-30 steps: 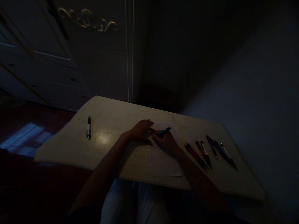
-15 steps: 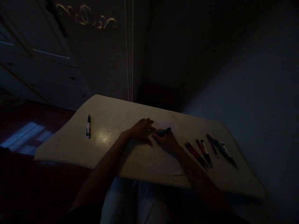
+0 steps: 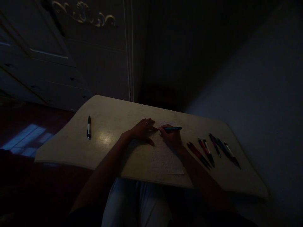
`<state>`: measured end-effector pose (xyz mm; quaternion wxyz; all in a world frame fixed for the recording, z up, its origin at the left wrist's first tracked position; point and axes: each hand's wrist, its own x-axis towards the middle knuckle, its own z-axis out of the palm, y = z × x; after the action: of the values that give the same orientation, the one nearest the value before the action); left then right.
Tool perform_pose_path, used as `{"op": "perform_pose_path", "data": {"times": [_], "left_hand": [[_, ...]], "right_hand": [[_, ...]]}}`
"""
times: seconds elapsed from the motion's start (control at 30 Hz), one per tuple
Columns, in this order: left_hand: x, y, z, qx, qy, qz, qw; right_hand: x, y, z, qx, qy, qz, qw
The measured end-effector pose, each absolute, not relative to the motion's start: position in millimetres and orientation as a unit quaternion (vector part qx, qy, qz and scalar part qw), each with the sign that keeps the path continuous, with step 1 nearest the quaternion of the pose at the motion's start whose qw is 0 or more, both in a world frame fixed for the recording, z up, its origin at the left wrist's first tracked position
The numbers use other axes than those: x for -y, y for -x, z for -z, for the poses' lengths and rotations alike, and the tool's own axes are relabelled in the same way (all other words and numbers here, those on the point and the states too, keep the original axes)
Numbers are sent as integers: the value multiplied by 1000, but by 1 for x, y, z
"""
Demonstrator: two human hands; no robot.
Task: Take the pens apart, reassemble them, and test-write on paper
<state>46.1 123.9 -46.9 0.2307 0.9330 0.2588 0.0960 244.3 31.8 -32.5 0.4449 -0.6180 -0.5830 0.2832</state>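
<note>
A sheet of paper [image 3: 167, 160] covered in faint writing lies on the pale table [image 3: 113, 110]. My right hand [image 3: 172, 138] rests on its upper part, fingers closed round a teal pen [image 3: 174, 128]. The pen lies nearly level across the hand; its tip is hidden by the fingers. My left hand [image 3: 143, 130] lies flat at the paper's left edge, fingers spread, with a ring on one finger. Its fingertips come close to the right hand's fingers; whether they touch I cannot tell.
Several pens [image 3: 200, 155] lie slanted on the table's right side, by my right forearm. One black and white pen [image 3: 89, 127] lies alone at the left. Beyond the table stand a dark cabinet [image 3: 101, 69] with gold ornament and a wall [image 3: 267, 94] on the right.
My right hand has shifted slightly to the right along the paper, and the teal pen has turned from slanted to nearly level. My left hand has stayed about where it was.
</note>
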Motion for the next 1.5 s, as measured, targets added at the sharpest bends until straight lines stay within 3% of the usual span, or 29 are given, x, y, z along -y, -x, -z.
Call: {"op": "perform_pose_path", "data": {"times": [0.37, 0.53, 0.77, 1.27, 1.5], "left_hand": [[-122, -44, 40, -286, -919, -98, 254], [-121, -47, 41, -314, -894, -147, 283], [-114, -51, 53, -321, -906, -184, 208], [-114, -46, 58, -320, -907, -191, 195], [-113, -45, 56, -308, -907, -201, 204]], "right_hand": [[-47, -270, 26, 453, 670, -271, 523], [-52, -280, 27, 480, 662, -226, 530], [-56, -283, 34, 523, 636, -207, 527], [-52, -270, 36, 625, 614, -246, 415], [-50, -269, 38, 617, 619, -250, 417]]}}
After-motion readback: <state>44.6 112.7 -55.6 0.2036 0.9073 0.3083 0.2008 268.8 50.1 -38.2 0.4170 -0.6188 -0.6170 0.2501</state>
